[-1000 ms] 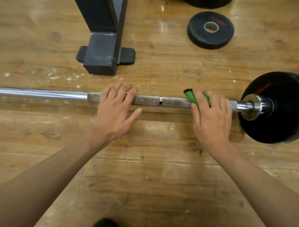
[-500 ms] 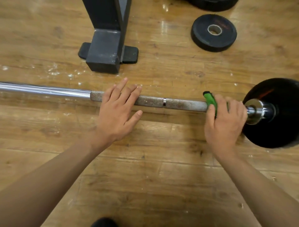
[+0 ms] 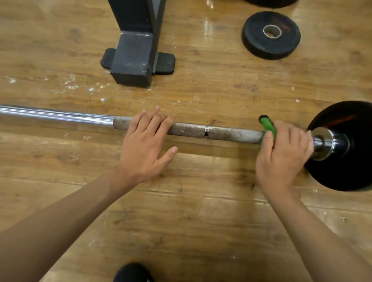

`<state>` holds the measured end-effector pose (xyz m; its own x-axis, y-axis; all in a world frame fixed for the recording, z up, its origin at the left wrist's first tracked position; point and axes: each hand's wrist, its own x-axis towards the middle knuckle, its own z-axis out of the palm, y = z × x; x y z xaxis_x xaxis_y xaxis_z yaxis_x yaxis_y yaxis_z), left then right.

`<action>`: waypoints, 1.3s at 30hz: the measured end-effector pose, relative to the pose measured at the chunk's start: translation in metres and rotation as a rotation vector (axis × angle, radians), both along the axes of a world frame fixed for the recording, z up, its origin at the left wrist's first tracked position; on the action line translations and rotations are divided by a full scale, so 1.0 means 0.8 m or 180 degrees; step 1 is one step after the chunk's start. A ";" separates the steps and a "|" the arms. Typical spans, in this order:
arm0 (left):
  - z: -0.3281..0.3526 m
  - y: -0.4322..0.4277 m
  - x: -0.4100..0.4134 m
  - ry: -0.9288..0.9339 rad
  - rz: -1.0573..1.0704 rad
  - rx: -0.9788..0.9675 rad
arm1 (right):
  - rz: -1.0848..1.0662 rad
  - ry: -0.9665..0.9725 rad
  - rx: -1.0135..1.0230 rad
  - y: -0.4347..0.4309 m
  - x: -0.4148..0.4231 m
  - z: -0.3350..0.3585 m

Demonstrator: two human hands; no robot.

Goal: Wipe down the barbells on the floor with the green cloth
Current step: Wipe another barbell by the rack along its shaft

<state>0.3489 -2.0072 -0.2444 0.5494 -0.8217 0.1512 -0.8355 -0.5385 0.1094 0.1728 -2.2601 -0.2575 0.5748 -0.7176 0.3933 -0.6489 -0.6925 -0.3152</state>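
Observation:
A barbell (image 3: pixel 221 133) lies across the wooden floor, shiny at the left and dull and knurled in the middle. A black plate (image 3: pixel 346 173) sits on its right end behind a chrome collar (image 3: pixel 328 143). My left hand (image 3: pixel 145 149) rests flat on the knurled part with straight fingers laid over the bar. My right hand (image 3: pixel 281 157) grips the green cloth (image 3: pixel 267 125) wrapped around the bar right next to the collar. Only a strip of cloth shows past my thumb; the rest is under my palm.
A black rack post with rubber feet (image 3: pixel 134 58) stands just beyond the bar. A small loose black weight plate (image 3: pixel 270 36) lies at the back right, and another dark plate edge (image 3: pixel 271 2) at the top. My dark shoe tip (image 3: pixel 131 272) shows at the bottom.
My right hand has slid the green cloth rightward along the bar, from the knurled part up to the collar. My left hand has stayed in place on the bar.

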 end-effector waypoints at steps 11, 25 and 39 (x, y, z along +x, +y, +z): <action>0.002 0.027 -0.035 0.0082 -0.0074 -0.0019 | 0.1057 0.0330 0.0010 0.075 0.006 0.010; -0.006 0.070 -0.087 -0.0001 -0.0195 -0.0081 | 0.0330 0.0174 0.0322 0.088 -0.051 0.019; 0.013 0.131 -0.052 -0.0247 -0.0205 0.0190 | 0.1492 -0.0297 -0.0193 0.174 -0.008 0.002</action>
